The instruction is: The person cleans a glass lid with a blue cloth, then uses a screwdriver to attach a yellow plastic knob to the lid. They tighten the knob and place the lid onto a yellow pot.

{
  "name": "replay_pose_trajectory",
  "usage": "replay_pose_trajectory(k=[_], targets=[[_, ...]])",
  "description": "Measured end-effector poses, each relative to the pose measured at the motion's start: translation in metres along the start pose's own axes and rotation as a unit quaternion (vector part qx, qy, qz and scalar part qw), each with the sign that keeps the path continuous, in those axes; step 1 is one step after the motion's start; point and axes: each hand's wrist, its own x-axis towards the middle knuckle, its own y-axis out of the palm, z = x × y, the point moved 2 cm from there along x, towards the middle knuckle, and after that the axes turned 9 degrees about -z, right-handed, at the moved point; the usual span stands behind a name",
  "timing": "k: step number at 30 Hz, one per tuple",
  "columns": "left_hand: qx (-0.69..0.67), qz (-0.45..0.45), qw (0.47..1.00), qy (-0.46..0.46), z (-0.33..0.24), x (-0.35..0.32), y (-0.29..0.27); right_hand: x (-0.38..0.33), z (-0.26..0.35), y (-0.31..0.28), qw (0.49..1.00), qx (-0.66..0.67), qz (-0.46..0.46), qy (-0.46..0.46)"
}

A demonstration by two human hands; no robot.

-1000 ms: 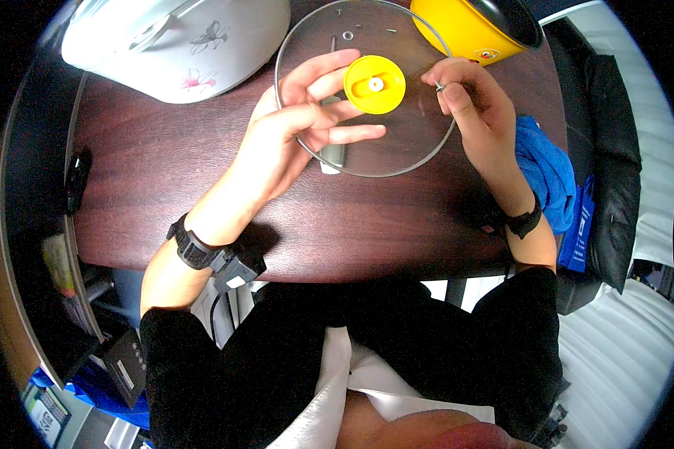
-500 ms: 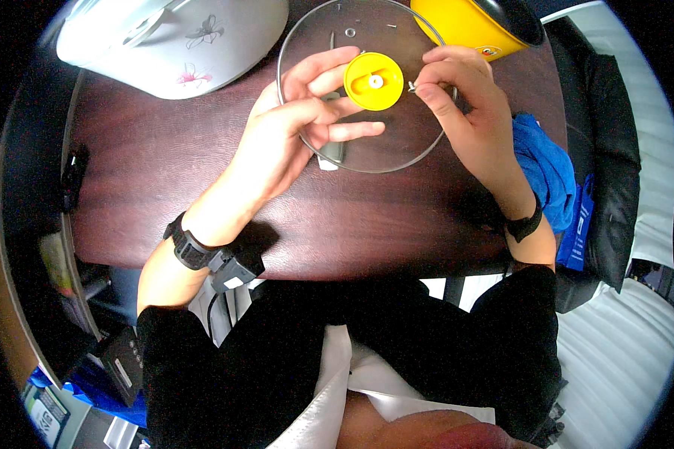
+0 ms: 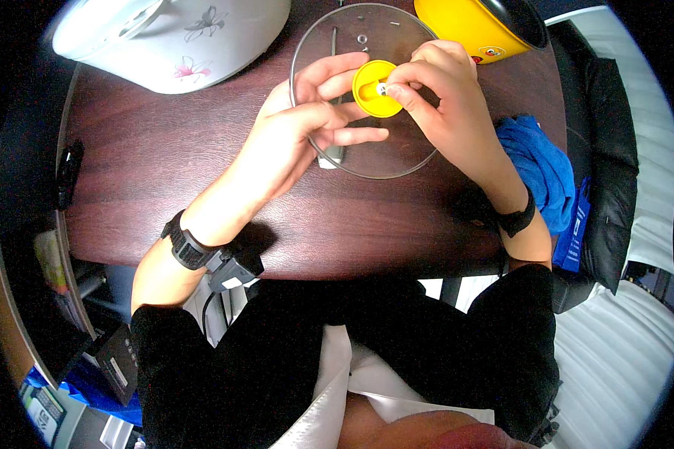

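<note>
A round clear glass lid (image 3: 397, 161) with a thin metal rim is held over the table by my left hand (image 3: 296, 112). Its fingers are spread around a yellow round lid knob (image 3: 368, 101), whose recessed face with a white centre points up. My right hand (image 3: 445, 86) pinches a small metal screw at the knob's centre; the fingertips mostly hide it. Through the glass I see a screwdriver lying on the table, with its grey-green handle (image 3: 332, 155) partly behind my left hand. Near its shaft lies a small washer (image 3: 362, 39).
A white pot (image 3: 225, 56) with flower prints stands at the far left, and a yellow pot (image 3: 464, 30) with a black inside at the far right. A blue cloth (image 3: 535, 168) lies at the table's right edge. A black object (image 3: 69, 176) is at the left edge.
My right hand has moved left, bringing the screw from beside the yellow knob to its centre. The lid and knob have shifted slightly right and tilted a little.
</note>
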Motion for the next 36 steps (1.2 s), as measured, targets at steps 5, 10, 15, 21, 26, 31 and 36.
replay_pose_trajectory(k=[5,10,15,21,26,31,36], targets=[[0.008,-0.001,1.000,-0.003,0.004,0.001,-0.003,0.000,-0.004,0.003,1.000,0.008,0.004,0.003],[0.012,-0.008,1.000,-0.002,0.005,0.001,-0.002,0.001,-0.004,0.004,1.000,0.020,0.008,0.015],[-0.002,-0.002,1.000,-0.006,0.006,0.001,-0.003,0.001,0.000,0.001,1.000,0.004,0.015,0.006],[0.006,-0.008,1.000,-0.011,0.006,-0.001,-0.003,0.000,0.003,-0.001,0.999,-0.017,0.032,0.016],[-0.014,-0.004,0.999,-0.034,0.008,0.001,-0.007,0.001,0.001,-0.002,0.999,0.034,0.014,0.029],[-0.020,-0.005,0.999,-0.034,0.006,0.001,-0.005,0.006,-0.002,-0.009,0.990,0.121,0.007,0.069],[-0.021,-0.004,0.999,-0.032,0.006,0.001,-0.005,0.007,0.004,-0.011,0.998,0.059,0.026,-0.001]])
